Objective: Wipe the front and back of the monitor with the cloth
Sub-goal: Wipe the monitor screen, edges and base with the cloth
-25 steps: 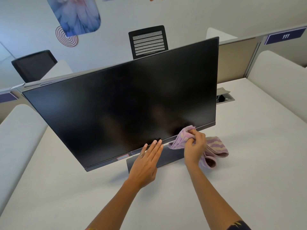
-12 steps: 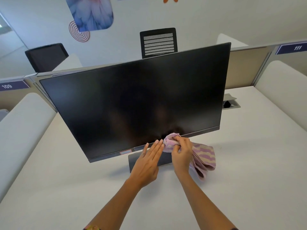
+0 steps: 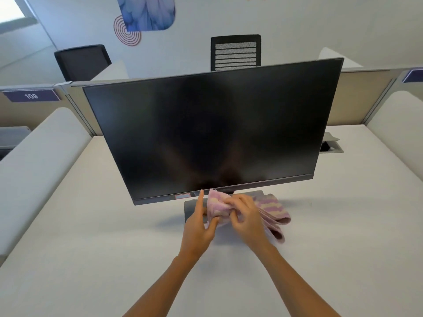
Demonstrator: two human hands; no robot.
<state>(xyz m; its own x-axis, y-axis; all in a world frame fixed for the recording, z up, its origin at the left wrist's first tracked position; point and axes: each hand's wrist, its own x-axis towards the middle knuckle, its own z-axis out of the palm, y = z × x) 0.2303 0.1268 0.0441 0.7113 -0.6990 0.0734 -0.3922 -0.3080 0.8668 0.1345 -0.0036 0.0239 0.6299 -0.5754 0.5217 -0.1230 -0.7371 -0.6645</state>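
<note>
- Head camera, looking forward and down: a person's 2 bare forearms reach across a white desk [image 3: 91,248] toward a dark monitor [image 3: 212,133].
- The monitor stands mid-desk on a flat grey base [image 3: 191,209], its black, unlit screen facing the camera.
- The cloth [image 3: 272,207], striped pink and cream, is bunched just below the monitor's bottom bezel and in front of the base. Its loose end trails to the right and lies on the desk.
- The right hand [image 3: 246,216] is clamped on the bunched part of the cloth, fingers curled round the fabric.
- The left hand [image 3: 199,223] pinches the cloth's left edge under its thumb, while its index finger points straight up beside the fabric, tip near the bezel.
- Both hands sit close together on the same fold.
- A partition [image 3: 361,97] runs behind the monitor, and a purple tag [image 3: 31,96] at its left end reads 109.
- A recessed cable port [image 3: 329,146] sits in the desk, right of the screen.
- Beyond the partition stand a black chair [image 3: 82,61] and a mesh-backed chair [image 3: 235,52], under a blue wall print [image 3: 146,12].
</note>
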